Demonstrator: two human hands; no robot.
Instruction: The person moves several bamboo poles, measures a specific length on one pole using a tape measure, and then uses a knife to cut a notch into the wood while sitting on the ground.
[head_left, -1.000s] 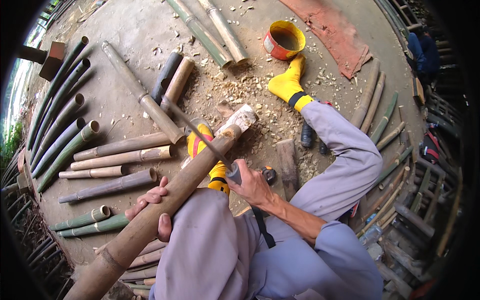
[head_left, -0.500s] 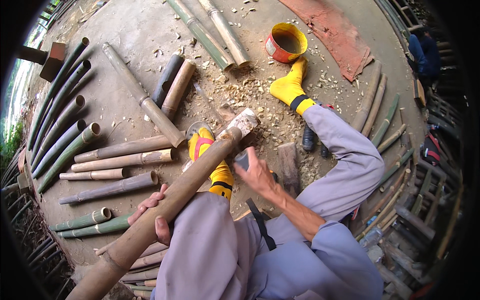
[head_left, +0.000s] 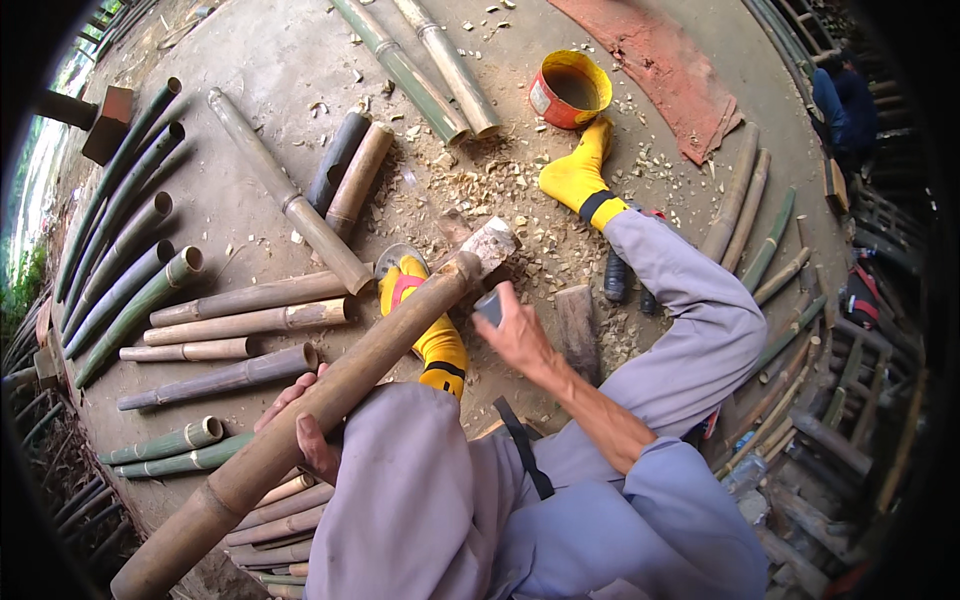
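A thick brown bamboo pole slants from the lower left up to the middle, lying against my thigh. Its far end rests by a pale, chipped wooden block. My left hand is wrapped round the pole, fingertips on the far side and thumb on the near side. To the right of the pole's far end, my right hand is closed on a tool with a grey, blunt-ended handle. The rest of that tool is hidden or blurred, so its kind is unclear.
Cut bamboo lengths lie on the left, others at the far side. Wood chips litter the ground. A red and yellow bucket stands beyond my yellow-socked foot. A short wood post is right of my hand.
The pole's near end has swung slightly up and left, and its cut end now shows. My left hand has shifted a little with it. My right hand has moved slightly, the tool's handle turning.
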